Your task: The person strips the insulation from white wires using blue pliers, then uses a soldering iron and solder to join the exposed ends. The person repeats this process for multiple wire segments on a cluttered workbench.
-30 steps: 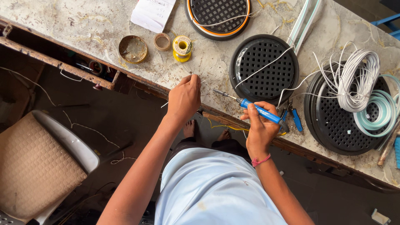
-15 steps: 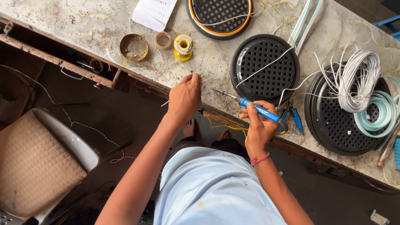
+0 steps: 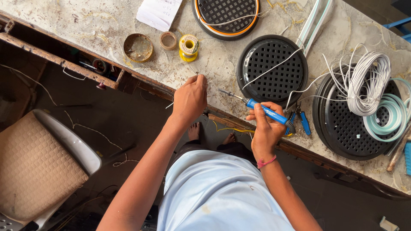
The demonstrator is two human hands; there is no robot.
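Left hand [image 3: 190,99] pinches thin wire ends at the bench edge; right hand [image 3: 266,128] grips a blue soldering iron [image 3: 257,107], tip aimed leftward at them. A slip could likely burn those fingers. Nearby stand the solder spool [image 3: 189,47], black grille [image 3: 272,68] and white wire coil [image 3: 369,81].

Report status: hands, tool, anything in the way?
Left hand pinching thin wires at bench edge. Right hand gripping blue soldering iron, tip toward left hand. Nothing between them.

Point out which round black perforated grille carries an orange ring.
The round black perforated grille at the bench's far edge, beside the white paper; the other two show no orange.
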